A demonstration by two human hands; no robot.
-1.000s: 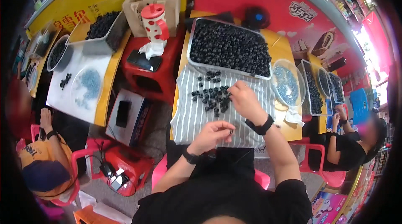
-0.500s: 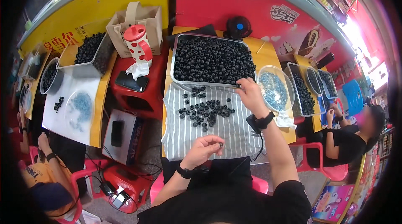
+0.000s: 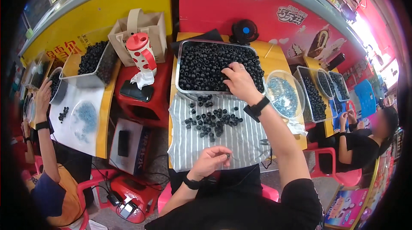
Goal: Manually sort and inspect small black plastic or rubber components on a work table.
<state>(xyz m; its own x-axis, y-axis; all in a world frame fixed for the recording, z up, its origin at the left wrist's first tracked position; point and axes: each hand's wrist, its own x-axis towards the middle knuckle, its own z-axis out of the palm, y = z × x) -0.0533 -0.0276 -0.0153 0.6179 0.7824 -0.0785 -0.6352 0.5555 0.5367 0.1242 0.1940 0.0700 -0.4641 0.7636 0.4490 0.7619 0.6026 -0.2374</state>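
Observation:
My left hand [image 3: 211, 161] is closed near the front edge of a grey-and-white striped cloth [image 3: 249, 144], pinching a small dark round piece [image 3: 228, 155] between thumb and fingers. My right hand [image 3: 241, 83] reaches into a silver-rimmed rectangular tray [image 3: 201, 91] heaped with small black ring-shaped pieces [image 3: 201, 64]. Its fingers are bent down among those pieces, and whatever is between their tips is hidden. Between my hands, a loose scatter of the same black pieces [image 3: 212, 120] lies on the cloth.
Right of the tray stands a round clear tub [image 3: 296, 109] of small bluish pieces. A small black fan [image 3: 244, 31] is behind the tray. On a red stool at left are a spotted cup [image 3: 141, 51] and a phone [image 3: 136, 91]. Other people sit at tables on both sides.
My right hand has moved from the tray's near right edge to farther inside, over the black pieces. My left hand stays nearly still. At left, a person's arm has reached up to a container.

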